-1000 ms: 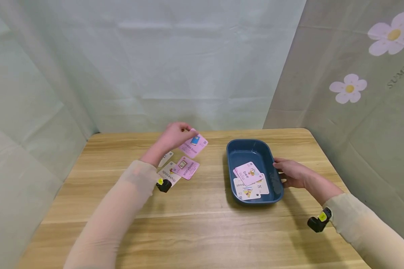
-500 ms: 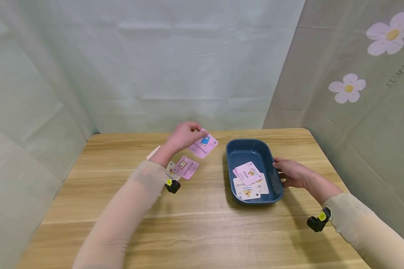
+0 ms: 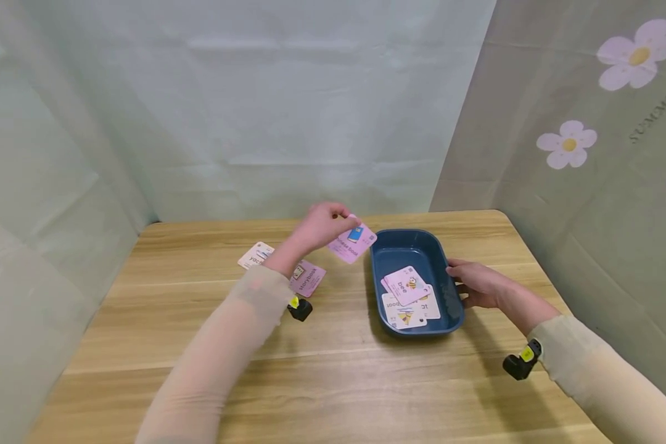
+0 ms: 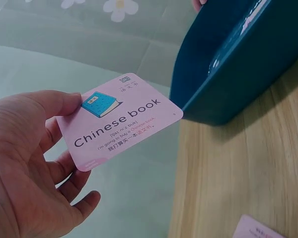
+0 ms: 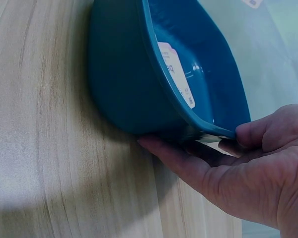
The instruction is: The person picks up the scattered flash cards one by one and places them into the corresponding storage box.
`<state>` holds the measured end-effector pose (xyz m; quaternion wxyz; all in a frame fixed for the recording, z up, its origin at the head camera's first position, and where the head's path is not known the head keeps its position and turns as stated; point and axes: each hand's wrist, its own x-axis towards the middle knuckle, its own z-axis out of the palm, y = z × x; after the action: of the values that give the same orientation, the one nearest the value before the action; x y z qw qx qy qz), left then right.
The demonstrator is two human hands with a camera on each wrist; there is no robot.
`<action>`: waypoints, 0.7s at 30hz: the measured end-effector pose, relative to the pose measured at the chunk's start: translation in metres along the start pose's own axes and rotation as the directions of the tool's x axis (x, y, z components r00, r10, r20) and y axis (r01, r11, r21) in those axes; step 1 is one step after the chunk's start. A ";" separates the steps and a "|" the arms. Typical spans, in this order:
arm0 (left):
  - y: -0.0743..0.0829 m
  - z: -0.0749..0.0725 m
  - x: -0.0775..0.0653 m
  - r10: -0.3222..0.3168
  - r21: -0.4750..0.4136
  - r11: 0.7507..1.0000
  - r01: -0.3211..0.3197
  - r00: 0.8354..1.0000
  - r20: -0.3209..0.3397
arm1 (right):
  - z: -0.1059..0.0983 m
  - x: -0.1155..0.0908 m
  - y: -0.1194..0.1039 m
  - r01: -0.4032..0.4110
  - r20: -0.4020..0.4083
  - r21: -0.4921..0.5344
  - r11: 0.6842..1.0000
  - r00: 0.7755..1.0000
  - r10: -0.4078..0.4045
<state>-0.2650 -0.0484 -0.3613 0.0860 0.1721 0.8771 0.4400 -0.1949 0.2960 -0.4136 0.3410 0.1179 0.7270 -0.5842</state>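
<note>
The left hand (image 3: 324, 228) pinches the pink card (image 4: 121, 121) by one edge, near the tray (image 3: 409, 254) and the worktop's (image 3: 366, 382) far edge. It looks light, thin and slick, probably bendable; an edge pinch should suit. The right hand (image 3: 479, 285) grips the tray's right side.

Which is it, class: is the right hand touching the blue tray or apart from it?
Touching. The right wrist view shows digits of the right hand meeting the blue tray at its edge and outer side, without a gap.
</note>
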 end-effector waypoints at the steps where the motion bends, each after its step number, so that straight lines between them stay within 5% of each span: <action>1: 0.001 0.001 0.001 0.006 0.002 1.000 -0.006 1.000 0.002 | 0.000 0.000 0.000 0.000 0.000 -0.001 1.000 1.000 0.000; 8: 0.009 0.015 0.006 0.054 0.008 0.999 -0.054 0.998 0.023 | 0.000 0.000 -0.001 -0.002 -0.003 0.008 1.000 1.000 0.002; 21: 0.027 0.048 0.012 0.045 0.046 0.998 -0.048 0.997 0.055 | 0.003 0.003 -0.004 -0.007 -0.015 0.011 1.000 1.000 0.007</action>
<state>-0.2557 0.0067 -0.3688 0.0952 0.2063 0.8803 0.4164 -0.1987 0.2915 -0.4125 0.3370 0.1268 0.7260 -0.5859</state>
